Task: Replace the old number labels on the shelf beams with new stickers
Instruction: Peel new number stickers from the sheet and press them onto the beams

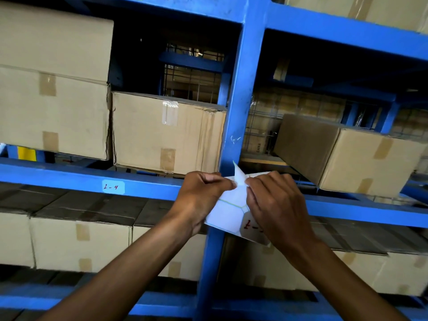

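The white sticker sheet with green-outlined labels (pixel 231 213) is held in front of the blue steel upright (pixel 238 112), at beam level. The left hand (pixel 201 195) grips its edge; the right hand (pixel 275 200) pinches a lifted corner, so peeling appears under way. Next move: free the sticker without tearing, then press it on the blue shelf beam (pixel 69 176), where a pale label marked "L-4" (pixel 113 187) sits. Taped cardboard boxes (pixel 166 133) stand above the beam, clear of its face.

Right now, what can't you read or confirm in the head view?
- Sticker sheet: the red handwritten number is cut off by the right hand.
- Peeled corner: both grips cover where it lifts; sticker or backing, can't tell.
- Beam right of the post: the hands and sheet hide any old label.
- Label on the left beam: reads roughly "L-4", too small to be sure.
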Available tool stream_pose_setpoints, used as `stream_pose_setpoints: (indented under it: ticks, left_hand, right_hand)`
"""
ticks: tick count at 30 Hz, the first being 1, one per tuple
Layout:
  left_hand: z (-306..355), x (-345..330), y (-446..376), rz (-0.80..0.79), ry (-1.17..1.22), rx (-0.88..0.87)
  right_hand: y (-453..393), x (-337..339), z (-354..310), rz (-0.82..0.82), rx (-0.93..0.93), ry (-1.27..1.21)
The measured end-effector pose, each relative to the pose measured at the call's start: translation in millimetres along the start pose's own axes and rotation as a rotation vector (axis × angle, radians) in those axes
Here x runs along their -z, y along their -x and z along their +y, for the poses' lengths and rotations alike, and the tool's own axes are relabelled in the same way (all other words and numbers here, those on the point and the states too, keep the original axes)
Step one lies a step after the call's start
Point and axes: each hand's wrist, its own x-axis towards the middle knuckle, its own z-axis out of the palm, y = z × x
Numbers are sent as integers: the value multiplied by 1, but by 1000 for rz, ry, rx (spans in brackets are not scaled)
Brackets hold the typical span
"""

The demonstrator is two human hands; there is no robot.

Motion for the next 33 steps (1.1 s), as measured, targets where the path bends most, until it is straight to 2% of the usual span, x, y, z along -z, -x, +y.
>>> stream_pose_setpoints:
  ticks: [6,10,12,17,24,30,33]
  left_hand:
    - [0,-4,-6,-45,12,-72]
    - [12,-19,-24,-20,-95,-212]
    - [26,-32,-38,-11,-173,-321]
    - [68,-73,-83,15,-386,-636]
    - [123,-166,-147,48,-432,-875]
    - [146,-233,-171,206,-599,-1042]
    - [150,-253,-176,191,-734,-1148]
  right_hand:
    - [-6,2,18,19,-225,-228]
    - [-20,14,57,59,-525,-622]
    - [-36,21,85,100,-573,-736]
    - [-75,30,175,201,-607,-850]
    - [-120,38,301,366,-558,-829]
    - [-149,29,370,296,-562,-773]
    - [-159,25,390,281,-536,-751]
